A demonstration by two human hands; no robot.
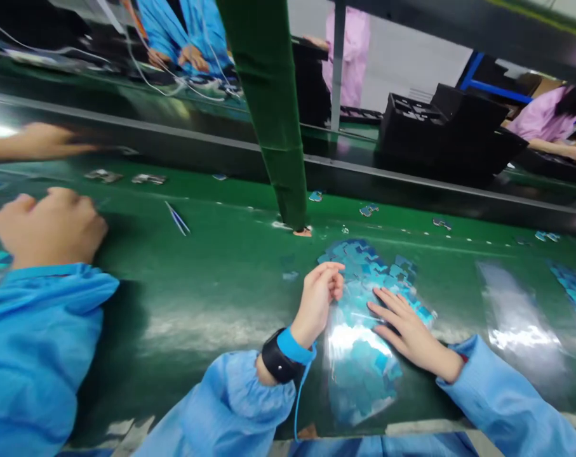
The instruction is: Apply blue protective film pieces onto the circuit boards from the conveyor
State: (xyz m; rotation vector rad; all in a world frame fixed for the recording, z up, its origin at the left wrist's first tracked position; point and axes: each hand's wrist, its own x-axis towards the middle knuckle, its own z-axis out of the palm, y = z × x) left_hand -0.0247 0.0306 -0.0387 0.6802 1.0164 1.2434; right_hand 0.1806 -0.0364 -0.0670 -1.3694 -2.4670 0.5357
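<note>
Beneath my hands lies a pile of small blue flat pieces (359, 254), partly on and partly in a clear plastic bag (359, 381) that shines under the light. My left hand (319, 295) is at the pile's left edge, fingers curled in and pressed together; whatever they may hold does not show. Fingers spread, my right hand (406, 327) rests over the right side of the pile, holding nothing. Around my left wrist are a black band and a blue strap (294, 348) with a cord.
Blue-handled tweezers (177, 219) lie on the green mat (211, 279). A green-wrapped post (281, 139) rises ahead. Small parts (368, 209) sit along a raised ledge. A co-worker's hands (49, 228) are at left; more people and black bins (440, 133) are beyond.
</note>
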